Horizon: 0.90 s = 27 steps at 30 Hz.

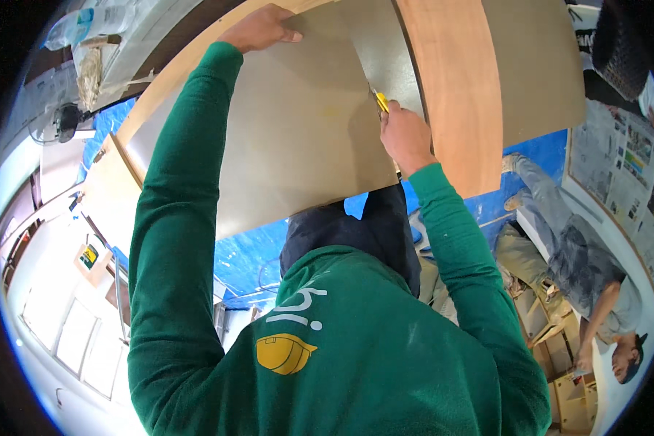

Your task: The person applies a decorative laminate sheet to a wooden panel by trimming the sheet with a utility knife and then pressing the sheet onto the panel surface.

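My left hand (265, 29) lies on the upper edge of a large grey-beige sheet (283, 138), open, with fingers resting against it. My right hand (403, 134) is closed around a yellow utility knife (381, 99), its tip at a long straight line across the sheet. Right of that line a darker grey strip (392, 54) shows, beside a light wooden board (458, 87). Another wooden board edge shows under the sheet at the upper left.
Another grey panel (538, 65) lies at the right. A person (574, 247) is at the lower right beside newspaper-covered boards (621, 160). Blue floor covering (247, 269) shows below the sheet. Plastic bottles (73, 25) and a black tool (67, 120) are at upper left.
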Each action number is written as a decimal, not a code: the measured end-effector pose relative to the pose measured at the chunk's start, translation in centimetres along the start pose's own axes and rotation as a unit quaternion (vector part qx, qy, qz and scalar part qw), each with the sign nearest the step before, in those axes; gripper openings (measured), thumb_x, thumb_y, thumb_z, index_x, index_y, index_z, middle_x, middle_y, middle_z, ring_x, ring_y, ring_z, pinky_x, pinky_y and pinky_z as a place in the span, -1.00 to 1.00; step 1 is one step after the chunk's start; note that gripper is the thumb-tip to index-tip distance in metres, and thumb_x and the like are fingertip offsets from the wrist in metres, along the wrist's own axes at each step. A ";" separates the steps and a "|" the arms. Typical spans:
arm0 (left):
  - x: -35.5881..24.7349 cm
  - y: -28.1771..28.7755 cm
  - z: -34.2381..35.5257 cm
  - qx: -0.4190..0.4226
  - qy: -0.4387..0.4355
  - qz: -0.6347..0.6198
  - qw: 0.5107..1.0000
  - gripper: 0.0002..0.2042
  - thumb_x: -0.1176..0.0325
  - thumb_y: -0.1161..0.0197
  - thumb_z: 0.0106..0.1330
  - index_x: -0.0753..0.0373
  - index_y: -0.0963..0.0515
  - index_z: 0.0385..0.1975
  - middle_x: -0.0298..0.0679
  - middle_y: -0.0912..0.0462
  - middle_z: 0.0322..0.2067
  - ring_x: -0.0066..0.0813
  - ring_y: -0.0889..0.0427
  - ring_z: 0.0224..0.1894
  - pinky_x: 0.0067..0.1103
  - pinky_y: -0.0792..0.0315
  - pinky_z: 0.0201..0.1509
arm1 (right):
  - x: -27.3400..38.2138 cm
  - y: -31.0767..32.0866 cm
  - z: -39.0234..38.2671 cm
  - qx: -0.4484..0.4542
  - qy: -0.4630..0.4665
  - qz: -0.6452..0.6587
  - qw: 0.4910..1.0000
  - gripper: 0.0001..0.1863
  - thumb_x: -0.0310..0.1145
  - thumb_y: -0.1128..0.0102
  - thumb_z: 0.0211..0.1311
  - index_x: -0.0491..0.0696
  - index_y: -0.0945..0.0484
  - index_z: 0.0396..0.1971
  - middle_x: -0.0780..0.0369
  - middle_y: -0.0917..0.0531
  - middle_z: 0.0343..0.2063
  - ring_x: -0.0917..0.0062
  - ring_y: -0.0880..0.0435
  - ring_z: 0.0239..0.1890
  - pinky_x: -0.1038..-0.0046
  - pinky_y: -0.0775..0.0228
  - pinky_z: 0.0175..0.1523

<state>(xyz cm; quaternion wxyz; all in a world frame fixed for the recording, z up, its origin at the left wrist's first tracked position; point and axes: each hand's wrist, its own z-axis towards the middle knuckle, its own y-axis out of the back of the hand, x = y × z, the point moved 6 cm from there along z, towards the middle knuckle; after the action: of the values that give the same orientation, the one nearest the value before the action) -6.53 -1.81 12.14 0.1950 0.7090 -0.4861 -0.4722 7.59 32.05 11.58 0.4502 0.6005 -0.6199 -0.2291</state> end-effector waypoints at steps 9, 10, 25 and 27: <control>-0.6 4.6 -0.5 0.073 -0.011 -0.079 0.994 -0.51 0.11 -0.55 0.31 0.33 -0.75 0.12 -0.11 -0.86 -0.07 -0.31 -0.75 -0.03 -0.36 -0.57 0.23 | -3.0 -3.4 -7.5 -0.008 -0.015 0.032 0.999 -0.68 -0.21 -0.18 0.57 -0.13 -0.58 0.09 -0.06 -0.77 -0.30 -0.07 -0.79 -0.30 -0.12 -0.62 -0.20; -0.7 5.5 -0.8 0.074 -0.031 -0.078 0.994 -0.50 0.10 -0.55 0.31 0.35 -0.75 0.10 -0.14 -0.86 -0.10 -0.32 -0.75 -0.04 -0.36 -0.57 0.21 | -3.1 -3.2 -8.7 -0.024 -0.021 0.047 0.998 -0.69 -0.21 -0.19 0.57 -0.12 -0.57 0.08 -0.07 -0.77 -0.29 -0.09 -0.78 -0.30 -0.12 -0.61 -0.20; -1.8 28.0 -30.6 -0.150 0.044 -0.163 0.974 -0.50 0.04 -0.40 0.44 0.37 -0.72 0.13 -0.18 -0.82 0.03 -0.36 -0.71 0.08 -0.41 -0.50 0.27 | -23.4 -1.8 -14.7 -0.219 -0.132 0.047 0.966 -0.48 -0.27 -0.26 0.49 -0.23 -0.44 0.29 -0.23 -0.57 0.10 -0.24 -0.62 0.08 -0.15 -0.50 0.20; -2.9 32.2 -33.3 -0.201 0.043 -0.048 0.977 -0.48 0.00 -0.34 0.48 0.38 -0.71 0.13 -0.14 -0.82 0.00 -0.32 -0.70 0.06 -0.43 -0.49 0.25 | -21.8 0.5 -11.0 -0.259 -0.058 -0.008 0.964 -0.40 -0.21 -0.29 0.46 -0.22 -0.41 0.35 -0.23 -0.58 0.12 -0.22 -0.62 0.11 -0.17 -0.50 0.24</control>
<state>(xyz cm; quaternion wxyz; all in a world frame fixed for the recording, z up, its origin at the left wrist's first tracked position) 5.62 -19.90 53.11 0.3311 0.6974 -0.3376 -0.5385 13.69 55.66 11.24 0.5517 0.4540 -0.5598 -0.4198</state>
